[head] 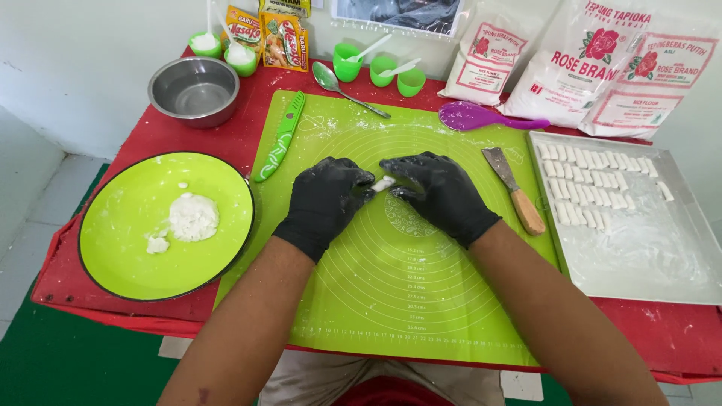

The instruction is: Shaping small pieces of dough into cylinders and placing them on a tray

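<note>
My left hand and right hand, both in black gloves, meet at the middle of the green mat. Fingertips of both pinch the small white dough piece from either end, so it sits between them, just above or on the mat, can't tell which. Grip is closed on the dough from both sides, light, so the shape holds.

At 9 o'clock of my hands, the green plate carries the dough lump, near enough for my left hand to reach. At 3 o'clock, the metal tray holds rows of finished white pieces on a floured base, kept apart so they don't stick. The scraper lies between mat and tray, wooden handle toward me, on my right side. Green knife lies at 11 o'clock on the mat edge. Steel bowl further at 11, purple spoon at 1, flour bags behind at 1–2 o'clock, well apart from the work.
</note>
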